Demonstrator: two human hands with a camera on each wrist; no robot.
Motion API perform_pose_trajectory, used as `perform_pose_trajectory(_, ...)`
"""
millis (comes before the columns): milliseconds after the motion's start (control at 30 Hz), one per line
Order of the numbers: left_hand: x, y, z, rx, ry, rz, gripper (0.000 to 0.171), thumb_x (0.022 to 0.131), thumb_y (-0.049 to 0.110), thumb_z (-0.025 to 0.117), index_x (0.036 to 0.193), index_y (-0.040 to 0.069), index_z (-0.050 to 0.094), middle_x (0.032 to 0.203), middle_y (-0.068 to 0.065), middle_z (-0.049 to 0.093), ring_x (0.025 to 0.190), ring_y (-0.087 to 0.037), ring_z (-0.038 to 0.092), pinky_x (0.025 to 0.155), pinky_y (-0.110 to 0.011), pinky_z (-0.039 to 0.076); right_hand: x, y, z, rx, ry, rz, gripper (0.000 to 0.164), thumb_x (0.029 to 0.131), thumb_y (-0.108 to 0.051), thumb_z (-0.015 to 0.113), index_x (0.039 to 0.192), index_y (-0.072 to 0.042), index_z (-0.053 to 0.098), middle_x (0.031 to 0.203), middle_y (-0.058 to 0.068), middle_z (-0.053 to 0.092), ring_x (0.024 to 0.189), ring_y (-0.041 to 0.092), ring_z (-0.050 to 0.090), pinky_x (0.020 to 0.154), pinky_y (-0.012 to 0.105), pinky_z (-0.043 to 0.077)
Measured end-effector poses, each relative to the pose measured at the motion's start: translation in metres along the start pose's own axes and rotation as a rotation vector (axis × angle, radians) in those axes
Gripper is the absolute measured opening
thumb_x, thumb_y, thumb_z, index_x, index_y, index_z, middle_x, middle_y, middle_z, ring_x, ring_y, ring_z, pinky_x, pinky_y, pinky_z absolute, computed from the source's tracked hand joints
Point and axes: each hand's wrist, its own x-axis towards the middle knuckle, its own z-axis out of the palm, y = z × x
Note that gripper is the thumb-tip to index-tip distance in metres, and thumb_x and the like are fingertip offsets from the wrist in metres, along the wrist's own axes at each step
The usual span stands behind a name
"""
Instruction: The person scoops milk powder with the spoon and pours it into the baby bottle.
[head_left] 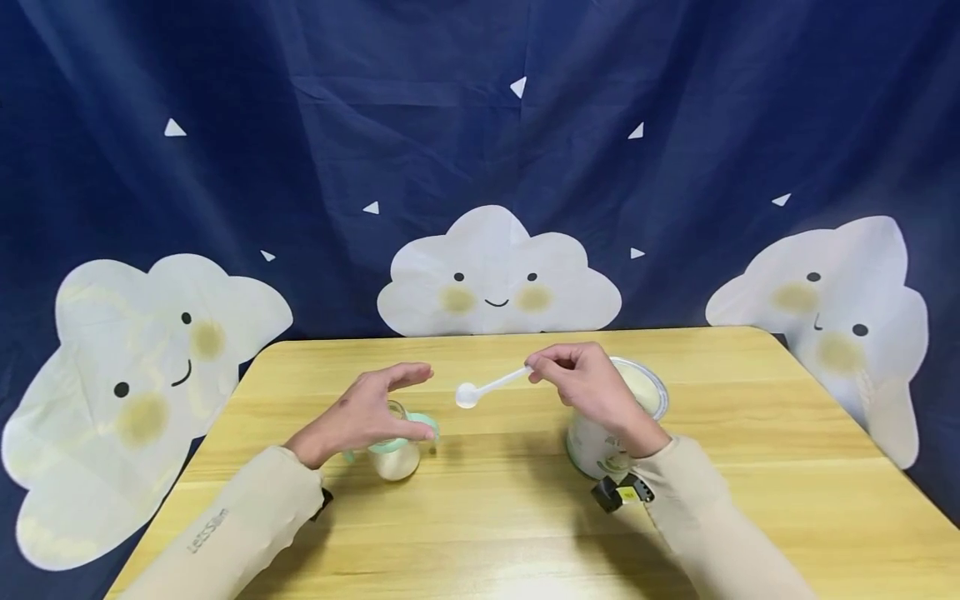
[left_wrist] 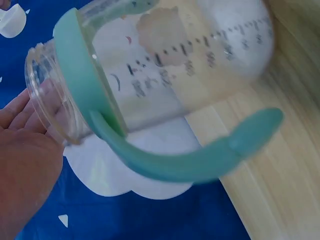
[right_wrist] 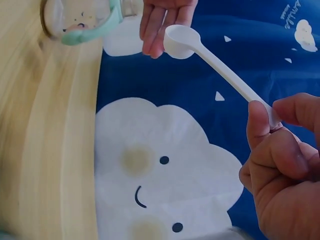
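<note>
A white measuring scoop (head_left: 467,396) hangs in the air between the hands. My right hand (head_left: 588,385) pinches the end of its handle, and the bowl points left. Whether powder is in the bowl cannot be told. My left hand (head_left: 363,414) is spread beside the neck of a baby bottle (head_left: 396,463), with thumb and fingers apart. The bottle stands upright with its mouth uncovered. It has a mint-green collar (left_wrist: 85,70), curved handles (left_wrist: 195,162) and printed measuring marks. Beneath the right hand and wrist stands a tin (head_left: 596,446), open on top, with pale powder inside.
Everything stands on a light wooden table (head_left: 480,517). Behind its far edge hangs a dark blue curtain (head_left: 420,150) printed with white clouds. A small black device (head_left: 622,493) sits at the right wrist, next to the tin.
</note>
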Motion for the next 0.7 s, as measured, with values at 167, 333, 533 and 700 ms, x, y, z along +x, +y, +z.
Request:
perform_pose_trajectory(167,0.007,0.008,0.006,0.012,-0.019,0.014,0.085,0.074,0.032,0.09,0.143,0.002,0.05,0.143,-0.012,0.055,0.124,-0.026,0.058,0.099,-0.047,0.049,-0.003,-0.003,-0.011,-0.041,0.022,-0.005,0.024,0.098,-0.023,0.066,0.096,-0.001,0.076,0.078,0.005,0.068,0.046,0.008,0.037,0.045,0.023,0.035)
perform_pose_trajectory(333,0.012,0.015,0.012,0.016,-0.009,0.025,0.086,0.072,0.033,0.091,0.142,0.003,0.052,0.142,-0.011,0.056,0.134,-0.026,0.049,0.11,-0.052,0.038,-0.007,-0.002,-0.023,-0.15,0.063,-0.031,0.025,0.098,-0.027,0.065,0.095,-0.005,0.077,0.086,0.002,0.072,0.061,0.012,0.048,0.06,0.025,0.042)
perform_pose_trajectory(533,0.016,0.02,0.016,0.023,0.0,-0.007,0.089,0.07,0.034,0.092,0.144,0.007,0.05,0.144,-0.005,0.055,0.136,-0.022,0.048,0.111,-0.049,0.038,-0.01,0.001,-0.036,-0.117,0.064,-0.033,0.027,0.098,-0.026,0.065,0.094,-0.001,0.075,0.077,0.006,0.067,0.049,0.009,0.044,0.047,0.024,0.039)
perform_pose_trajectory(700,0.019,0.024,0.02,0.017,0.003,-0.018,0.09,0.07,0.036,0.092,0.145,0.008,0.05,0.145,-0.005,0.054,0.137,-0.023,0.046,0.112,-0.05,0.037,-0.014,0.003,-0.046,-0.069,0.062,-0.027,0.027,0.098,-0.022,0.065,0.099,0.003,0.073,0.08,0.006,0.068,0.048,0.006,0.039,0.045,0.023,0.038)
